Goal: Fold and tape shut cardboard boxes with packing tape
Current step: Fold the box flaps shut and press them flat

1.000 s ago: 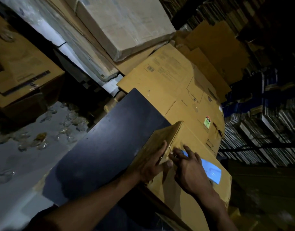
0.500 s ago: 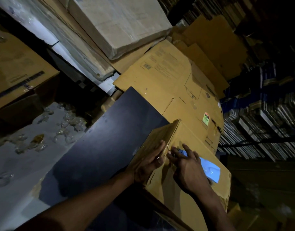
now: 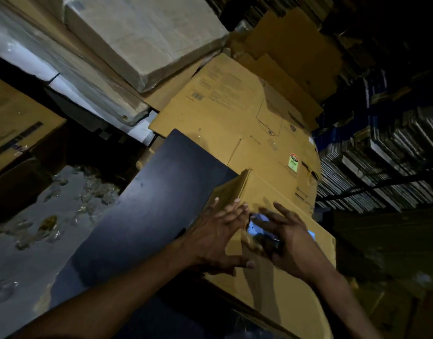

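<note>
Cardboard box (image 3: 281,285), plain brown, lies tilted at near centre-right, partly on a dark board (image 3: 147,216) that slants from the near left up toward the middle. Both forearms reach in from the near edge. The left hand (image 3: 215,238) lies over the box's left upper edge with its fingers spread and nearly straight, the thumb stretched along the box's top face; it grips nothing. The right hand (image 3: 289,241) rests on the top face just beside the left, its fingers also splayed and loose, over a pale blue label (image 3: 257,223) that shows between the two hands and again at the hand's right side. Whether the right palm covers anything else is too blurred to tell.

Left of the board, a grey floor (image 3: 27,243) carries scattered scraps of clear plastic (image 3: 93,192). Just beyond the box lies a large flattened carton (image 3: 225,118) with printed text, a barcode and a small green sticker (image 3: 293,162). Farther back, a plastic-wrapped parcel (image 3: 142,33) leans on more flattened cardboard, and another brown carton (image 3: 14,128) sits at far left. Stacked shelves (image 3: 386,162) of thin dark items fill the right side.
</note>
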A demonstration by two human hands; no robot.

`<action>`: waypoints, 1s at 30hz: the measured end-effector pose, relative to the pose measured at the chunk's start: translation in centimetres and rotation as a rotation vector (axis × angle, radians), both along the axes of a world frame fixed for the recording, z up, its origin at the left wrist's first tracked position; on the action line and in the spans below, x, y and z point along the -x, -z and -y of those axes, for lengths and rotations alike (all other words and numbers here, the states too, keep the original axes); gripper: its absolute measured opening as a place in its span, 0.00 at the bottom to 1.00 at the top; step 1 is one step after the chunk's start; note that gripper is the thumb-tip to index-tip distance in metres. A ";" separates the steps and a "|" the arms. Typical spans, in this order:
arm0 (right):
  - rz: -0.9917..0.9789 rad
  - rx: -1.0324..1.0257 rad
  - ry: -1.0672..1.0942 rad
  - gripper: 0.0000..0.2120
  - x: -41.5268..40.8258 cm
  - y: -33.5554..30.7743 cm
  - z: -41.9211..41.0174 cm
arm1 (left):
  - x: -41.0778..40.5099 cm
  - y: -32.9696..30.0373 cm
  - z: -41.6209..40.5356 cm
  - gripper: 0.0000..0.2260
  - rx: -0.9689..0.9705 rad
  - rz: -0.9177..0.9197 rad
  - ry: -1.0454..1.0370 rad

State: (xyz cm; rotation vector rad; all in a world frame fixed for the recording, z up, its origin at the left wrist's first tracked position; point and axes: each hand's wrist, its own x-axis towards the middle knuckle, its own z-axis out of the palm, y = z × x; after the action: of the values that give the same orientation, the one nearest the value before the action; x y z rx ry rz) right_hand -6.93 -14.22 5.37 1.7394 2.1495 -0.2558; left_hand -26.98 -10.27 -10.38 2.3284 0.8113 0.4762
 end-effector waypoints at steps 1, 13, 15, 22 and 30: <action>-0.026 -0.028 0.010 0.27 -1.3 -0.8 0.1 | -0.2 -0.3 0.1 0.56 -0.046 -0.048 0.029; 0.040 0.158 -0.104 0.32 -7.5 -1.6 -1.8 | -3.0 -1.6 0.2 0.59 -0.180 -0.343 -0.007; 0.017 0.177 -0.070 0.33 -8.1 -1.8 -2.3 | -2.8 -1.2 0.0 0.57 -0.179 -0.383 -0.014; 0.104 0.228 0.077 0.28 -12.6 -2.4 0.8 | -2.4 -1.7 -0.4 0.55 -0.237 -0.523 0.002; 0.135 0.176 -0.100 0.24 -16.2 -2.1 5.1 | -2.4 -1.6 -0.5 0.54 -0.276 -0.553 0.013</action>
State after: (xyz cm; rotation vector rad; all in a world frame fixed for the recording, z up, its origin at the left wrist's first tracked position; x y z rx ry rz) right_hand 9.22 -19.31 7.42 1.5039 2.0442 -0.2827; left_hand -24.63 -9.78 -8.81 2.7687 1.0288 -0.0850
